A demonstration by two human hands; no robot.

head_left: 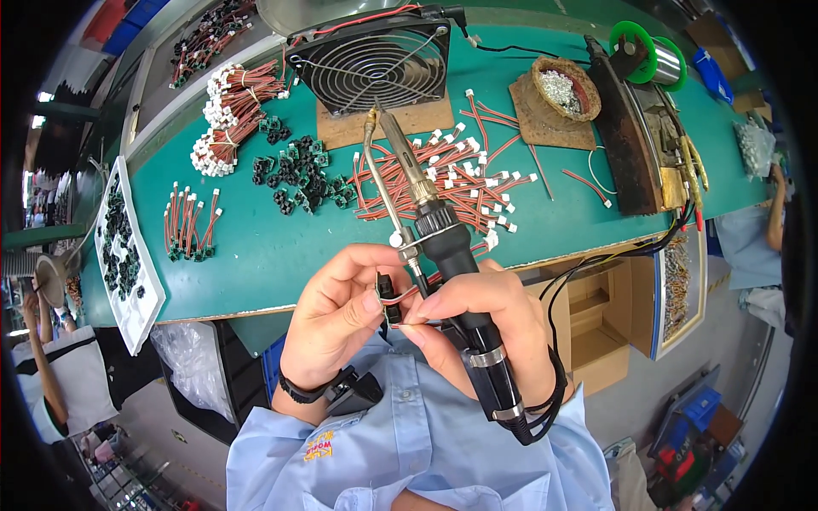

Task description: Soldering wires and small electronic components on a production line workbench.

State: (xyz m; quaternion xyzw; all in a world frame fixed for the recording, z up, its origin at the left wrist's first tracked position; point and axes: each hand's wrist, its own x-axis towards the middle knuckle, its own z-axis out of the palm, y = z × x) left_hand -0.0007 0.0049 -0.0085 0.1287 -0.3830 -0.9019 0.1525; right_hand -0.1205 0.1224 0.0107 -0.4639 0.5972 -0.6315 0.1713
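My left hand (328,315) pinches a small green circuit board with a black component (393,312) between thumb and fingertips. My right hand (504,319) is wrapped round a black soldering iron (446,243), whose metal tip points up and away toward the fan. A thin metal solder-feed tube (381,183) is clamped along the iron. A red and dark wire (400,297) runs from the board toward my right hand, and the fingertips of that hand meet close beside the board. Where the wire's far end lies is hidden behind the right hand.
Beyond my hands lie loose red-and-black connector wires (464,183), black-and-green boards (300,175) and bundled white connectors (226,119). A black fan (375,64) stands behind. A tip-cleaning bowl (545,77) and a solder spool (632,43) are at right; cables trail from the iron (558,294).
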